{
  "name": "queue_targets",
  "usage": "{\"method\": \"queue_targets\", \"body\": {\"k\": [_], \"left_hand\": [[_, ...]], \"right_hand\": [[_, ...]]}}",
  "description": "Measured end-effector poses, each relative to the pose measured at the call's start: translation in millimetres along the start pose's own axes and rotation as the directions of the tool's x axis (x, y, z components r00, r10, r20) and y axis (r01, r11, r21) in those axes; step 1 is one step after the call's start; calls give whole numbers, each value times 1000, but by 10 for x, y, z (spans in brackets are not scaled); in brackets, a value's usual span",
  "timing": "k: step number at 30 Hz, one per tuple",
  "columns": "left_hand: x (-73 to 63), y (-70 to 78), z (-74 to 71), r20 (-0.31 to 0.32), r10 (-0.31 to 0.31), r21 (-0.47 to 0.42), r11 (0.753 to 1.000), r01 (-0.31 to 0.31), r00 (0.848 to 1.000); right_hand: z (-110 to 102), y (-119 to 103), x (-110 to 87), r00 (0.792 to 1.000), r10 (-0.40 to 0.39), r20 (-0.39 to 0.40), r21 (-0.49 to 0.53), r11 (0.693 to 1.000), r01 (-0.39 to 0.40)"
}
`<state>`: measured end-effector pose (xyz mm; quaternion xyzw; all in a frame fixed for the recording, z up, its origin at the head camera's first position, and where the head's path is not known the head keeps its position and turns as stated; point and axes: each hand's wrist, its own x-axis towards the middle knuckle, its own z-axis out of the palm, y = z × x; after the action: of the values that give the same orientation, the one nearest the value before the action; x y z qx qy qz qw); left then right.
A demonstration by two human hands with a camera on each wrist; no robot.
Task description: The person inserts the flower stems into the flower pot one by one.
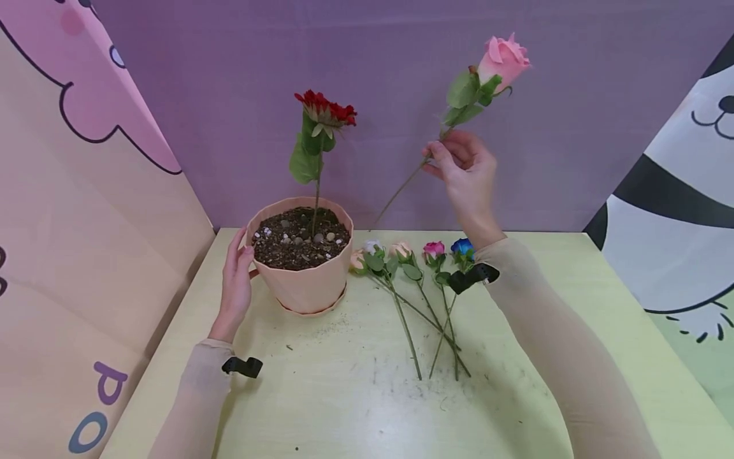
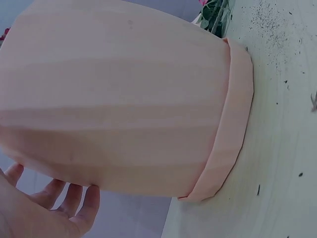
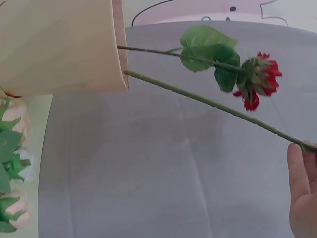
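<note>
My right hand (image 1: 467,175) pinches the stem of a pink artificial rose (image 1: 504,60), held tilted in the air to the right of the pot. Its bare lower stem slants down-left, and its end overlaps the pot's rim in the right wrist view. On the table's left stands a pale pink flowerpot (image 1: 304,287) filled with dark soil (image 1: 295,239) and small pebbles. One red flower (image 1: 325,113) with green leaves stands upright in that soil. With loosely extended fingers, my left hand (image 1: 236,287) rests against the pot's left side; the fingertips (image 2: 91,196) touch its wall.
Several artificial roses lie with crossed stems right of the pot, among them a blue rose (image 1: 461,247) and a magenta rose (image 1: 434,249). Dark crumbs are scattered over the pale table (image 1: 321,408). A purple backdrop (image 1: 395,76) rises behind; printed panels flank both sides.
</note>
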<state>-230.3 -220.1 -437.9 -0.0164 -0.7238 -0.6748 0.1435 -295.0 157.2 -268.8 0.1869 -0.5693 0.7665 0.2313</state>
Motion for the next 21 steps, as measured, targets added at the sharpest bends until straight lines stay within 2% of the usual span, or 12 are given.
{"method": "queue_targets", "body": {"k": [12,21], "left_hand": [[14,18,-9,5,-1,2,1000,1,1000],[8,1,-8,-7,0,19,1000,1,1000]], "right_hand": [[391,168,64,993,-88,84,-48,995,92],[586,355,-35,961,-167,219,-210,954,214]]}}
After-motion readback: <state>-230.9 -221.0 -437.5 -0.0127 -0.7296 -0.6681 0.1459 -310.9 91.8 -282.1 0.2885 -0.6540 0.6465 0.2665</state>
